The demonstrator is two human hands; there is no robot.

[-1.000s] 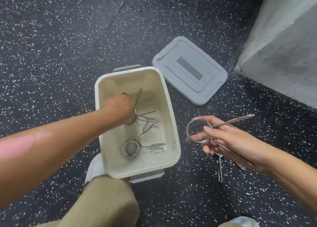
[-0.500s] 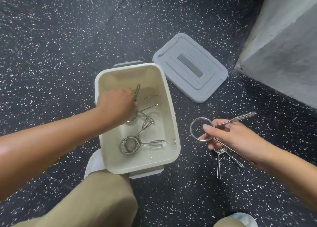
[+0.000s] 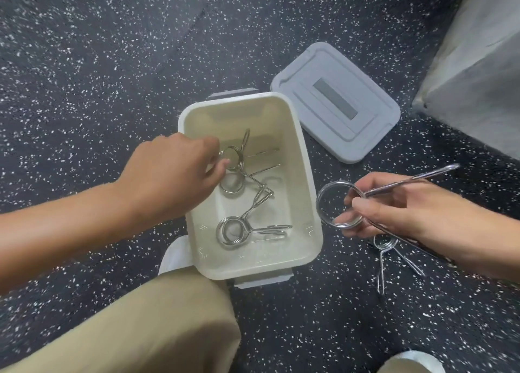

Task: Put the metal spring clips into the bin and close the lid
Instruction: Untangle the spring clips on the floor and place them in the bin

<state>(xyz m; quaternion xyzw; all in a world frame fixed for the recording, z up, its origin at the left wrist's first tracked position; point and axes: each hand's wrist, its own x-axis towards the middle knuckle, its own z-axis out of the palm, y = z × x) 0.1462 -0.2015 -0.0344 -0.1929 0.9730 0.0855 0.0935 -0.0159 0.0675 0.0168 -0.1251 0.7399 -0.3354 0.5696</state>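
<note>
The cream bin (image 3: 308, 181) stands open on the floor with several metal spring clips (image 3: 229, 230) lying in it. My left hand (image 3: 171, 172) hovers over the bin's left rim with its fingers apart and its fingertips right beside the ring of the top clip (image 3: 235, 153), which rests in the bin. My right hand (image 3: 394, 209), to the right of the bin, grips a larger spring clip (image 3: 326, 201) by its ring and handles. One more clip (image 3: 384, 248) lies on the floor, partly under that hand. The grey lid (image 3: 334, 102) lies flat behind the bin's right corner.
The floor (image 3: 98, 77) is dark speckled rubber. A grey concrete block (image 3: 478, 62) fills the upper right. My bent knee in khaki trousers (image 3: 140, 330) is just in front of the bin, with a white shoe (image 3: 174, 255) beside it and another (image 3: 416, 362) at the bottom right.
My left hand has drawn back from inside the bin to its left rim, leaving a clip behind. The right hand still holds its clip in about the same place.
</note>
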